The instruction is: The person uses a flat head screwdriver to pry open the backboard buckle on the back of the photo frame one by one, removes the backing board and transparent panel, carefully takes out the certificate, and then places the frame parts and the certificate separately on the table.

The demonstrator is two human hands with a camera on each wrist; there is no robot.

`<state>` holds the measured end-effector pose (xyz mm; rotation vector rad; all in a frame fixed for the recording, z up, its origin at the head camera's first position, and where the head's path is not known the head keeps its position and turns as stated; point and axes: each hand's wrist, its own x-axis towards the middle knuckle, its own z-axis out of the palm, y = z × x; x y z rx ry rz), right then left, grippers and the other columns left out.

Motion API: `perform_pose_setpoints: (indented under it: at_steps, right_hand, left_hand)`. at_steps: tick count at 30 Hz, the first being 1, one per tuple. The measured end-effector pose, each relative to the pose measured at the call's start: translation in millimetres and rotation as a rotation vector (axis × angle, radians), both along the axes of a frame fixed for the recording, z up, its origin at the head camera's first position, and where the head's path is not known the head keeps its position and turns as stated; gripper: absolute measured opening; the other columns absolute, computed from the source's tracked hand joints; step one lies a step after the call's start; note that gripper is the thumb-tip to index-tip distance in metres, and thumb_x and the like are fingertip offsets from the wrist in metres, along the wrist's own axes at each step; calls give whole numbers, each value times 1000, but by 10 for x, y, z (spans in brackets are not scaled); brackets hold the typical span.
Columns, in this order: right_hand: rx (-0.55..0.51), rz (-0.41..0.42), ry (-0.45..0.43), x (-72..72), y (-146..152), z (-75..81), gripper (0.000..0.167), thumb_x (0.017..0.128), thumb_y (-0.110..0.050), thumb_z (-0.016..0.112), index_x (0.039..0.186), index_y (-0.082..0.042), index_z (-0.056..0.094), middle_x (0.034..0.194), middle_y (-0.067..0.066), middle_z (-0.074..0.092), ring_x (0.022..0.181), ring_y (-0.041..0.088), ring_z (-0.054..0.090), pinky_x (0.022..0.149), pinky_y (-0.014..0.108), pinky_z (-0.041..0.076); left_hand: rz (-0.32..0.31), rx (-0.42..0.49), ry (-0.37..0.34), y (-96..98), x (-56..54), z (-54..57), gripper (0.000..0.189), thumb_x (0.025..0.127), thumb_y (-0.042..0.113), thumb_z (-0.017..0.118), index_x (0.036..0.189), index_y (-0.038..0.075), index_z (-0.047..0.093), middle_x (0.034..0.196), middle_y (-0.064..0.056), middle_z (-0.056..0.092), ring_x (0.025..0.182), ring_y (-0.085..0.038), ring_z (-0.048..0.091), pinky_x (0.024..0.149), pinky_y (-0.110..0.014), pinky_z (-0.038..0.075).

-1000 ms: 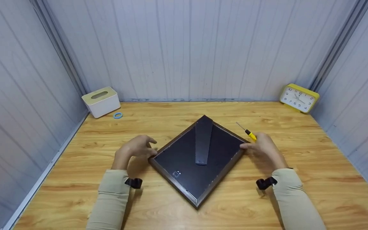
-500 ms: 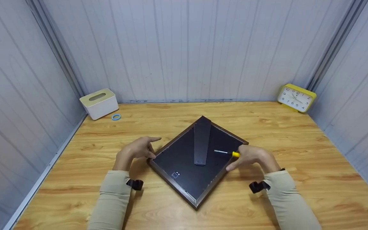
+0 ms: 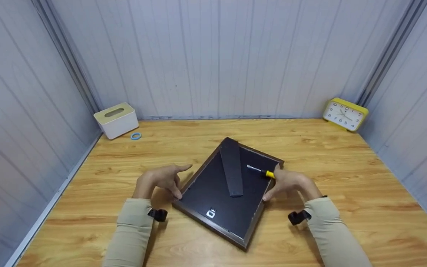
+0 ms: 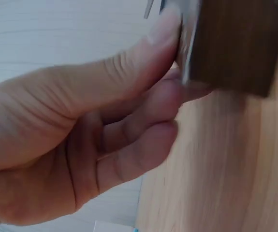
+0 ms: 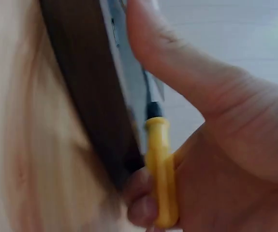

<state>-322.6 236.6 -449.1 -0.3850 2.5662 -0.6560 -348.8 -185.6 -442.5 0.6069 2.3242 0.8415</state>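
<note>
A picture frame (image 3: pixel 202 191) lies face down and turned at an angle, its black back up in the head view. Its long stand leg (image 3: pixel 232 170) lies along the back, and a small metal hanger (image 3: pixel 210 213) sits near the front edge. My left hand (image 3: pixel 163 180) pinches the left corner, thumb on top and fingers beneath the brown side (image 4: pixel 235 46); its index finger points away. My right hand (image 3: pixel 289 181) holds a screwdriver (image 5: pixel 160 169) by its yellow handle in curled fingers. The shaft extends over the frame's back, while the right thumb touches the frame's right side.
A white tissue box (image 3: pixel 119 124) with a wooden-look lid stands at the back left, a blue ring (image 3: pixel 135 136) beside it. A yellow clock (image 3: pixel 346 114) stands at the back right. Panel walls (image 3: pixel 198 59) enclose the wooden table (image 3: pixel 69 222) on three sides.
The frame has turned counterclockwise, its near corner moving right. My right hand moved left and nearer along the frame's edge, swinging the screwdriver over the back. My left hand shifted slightly nearer with its corner.
</note>
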Motion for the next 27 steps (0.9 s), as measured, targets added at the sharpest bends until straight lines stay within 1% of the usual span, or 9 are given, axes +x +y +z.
perform_pose_setpoints:
  at_steps: [2,7,11,13,16,19,22,25,27]
  right_hand:
    - [-76,13,-1,-59,48,-60,144,71,-45,90,146,21,-14,153,44,12,143,48,23,116,53,25]
    - [-258,48,12,-210,184,-214,137,74,-32,90,151,13,-14,159,36,0,147,44,10,118,53,19]
    - [-308,66,20,-329,258,-238,131,76,-28,89,153,11,-9,159,35,2,147,44,9,118,54,14]
    - [-325,66,18,-383,291,-233,123,79,-25,87,154,11,-3,157,37,14,144,46,19,117,54,20]
    - [-349,74,24,-456,325,-239,88,87,-22,81,147,15,28,127,29,50,116,38,50,98,45,42]
    - [-376,76,22,-499,344,-258,65,94,-17,71,141,12,37,98,12,48,88,25,46,77,35,40]
    - [-424,73,-26,-507,337,-271,73,100,-17,62,155,5,21,107,17,47,90,28,49,78,35,41]
    - [-429,89,-12,-490,338,-289,85,99,-25,65,161,-4,10,140,27,40,118,36,48,99,44,40]
    - [-429,115,8,-475,339,-298,93,94,-29,71,161,-5,10,155,30,27,137,41,36,111,53,31]
  left_hand:
    - [-42,-34,-7,40,-1,-11,118,75,5,87,163,23,11,94,-8,68,80,-19,67,74,-36,58]
    - [-137,-153,84,128,-16,-49,127,68,21,93,163,25,8,104,-5,67,96,-17,64,90,-38,53]
    - [-140,-174,135,159,-3,-57,119,67,26,94,161,23,21,97,-2,69,91,-14,64,89,-37,53]
    - [-137,-157,173,164,2,-66,102,68,27,93,154,17,41,92,0,70,85,-12,63,84,-36,54]
    - [-131,-113,233,187,-4,-112,76,68,29,93,136,11,64,85,1,70,77,-12,62,76,-35,54]
    - [-94,-78,256,236,-31,-175,88,64,31,95,141,10,57,90,0,70,81,-13,61,78,-37,54]
    - [-82,-33,201,264,-48,-194,120,65,30,95,161,17,23,101,-1,66,94,-15,60,89,-38,50]
    - [-88,3,150,274,-50,-193,120,69,30,93,162,15,17,112,-7,60,105,-22,55,96,-41,45]
    - [-86,5,144,287,-45,-196,118,72,34,91,162,15,17,135,-14,52,123,-28,48,104,-44,40]
